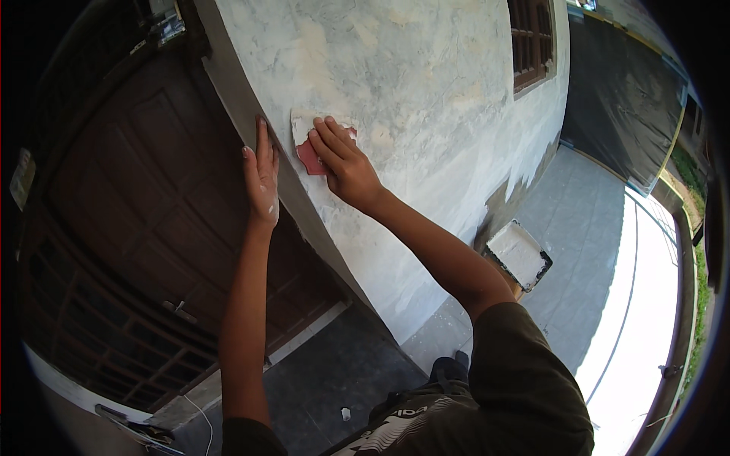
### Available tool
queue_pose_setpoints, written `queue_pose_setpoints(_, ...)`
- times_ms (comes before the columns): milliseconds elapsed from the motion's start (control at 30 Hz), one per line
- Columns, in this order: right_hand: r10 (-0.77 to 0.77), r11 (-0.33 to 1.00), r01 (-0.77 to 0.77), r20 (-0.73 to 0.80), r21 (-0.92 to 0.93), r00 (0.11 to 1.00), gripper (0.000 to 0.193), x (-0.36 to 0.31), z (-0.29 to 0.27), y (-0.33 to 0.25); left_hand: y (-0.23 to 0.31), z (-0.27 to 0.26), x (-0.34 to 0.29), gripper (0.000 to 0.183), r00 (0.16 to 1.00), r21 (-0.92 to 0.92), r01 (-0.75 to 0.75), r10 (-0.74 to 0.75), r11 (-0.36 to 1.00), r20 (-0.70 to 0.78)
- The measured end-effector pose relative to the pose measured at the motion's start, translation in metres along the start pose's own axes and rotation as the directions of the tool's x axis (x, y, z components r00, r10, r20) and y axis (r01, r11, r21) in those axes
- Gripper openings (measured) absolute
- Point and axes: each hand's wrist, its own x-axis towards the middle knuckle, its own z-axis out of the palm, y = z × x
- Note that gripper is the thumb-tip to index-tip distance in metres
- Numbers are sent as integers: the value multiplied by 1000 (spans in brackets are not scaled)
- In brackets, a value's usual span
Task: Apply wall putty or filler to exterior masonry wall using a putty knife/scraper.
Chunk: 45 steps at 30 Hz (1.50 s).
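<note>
My right hand grips a flat red putty spreader smeared with white putty. The spreader lies against the patchy white plastered wall, close to its vertical corner edge. On the narrow grey side face of that corner, my left hand rests with its fingers stretched out and the thumb apart. Traces of white putty show on the left hand, which holds nothing. The fingers of the right hand cover part of the spreader.
A black-rimmed tray of white putty stands low by the wall on the right. Left of the corner is a dark brown panelled door. A barred window sits in the wall; a dark sheet hangs beyond. Grey tiles cover the floor.
</note>
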Motion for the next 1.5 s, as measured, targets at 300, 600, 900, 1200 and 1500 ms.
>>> queue_pose_setpoints(300,225,902,-352,422,252,878,65,-200,-50,-41,-12,0,-6,81,998,167,-59,63,984,-19)
queue_pose_setpoints(600,686,688,-608,-81,396,723,37,-60,-54,9,-33,10,-11,75,946,483,-311,317,818,73)
queue_pose_setpoints(900,512,859,-475,-337,192,790,34,37,-50,47,-39,18,-20,78,949,507,-299,307,809,69)
queue_pose_setpoints(1200,103,984,-117,-107,-135,989,60,-1,11,-14,-43,19,-21,72,960,247,-269,279,931,-6)
queue_pose_setpoints(1500,219,896,-295,248,331,944,60,-145,-44,-21,-21,19,-24,80,993,149,-89,99,985,-63)
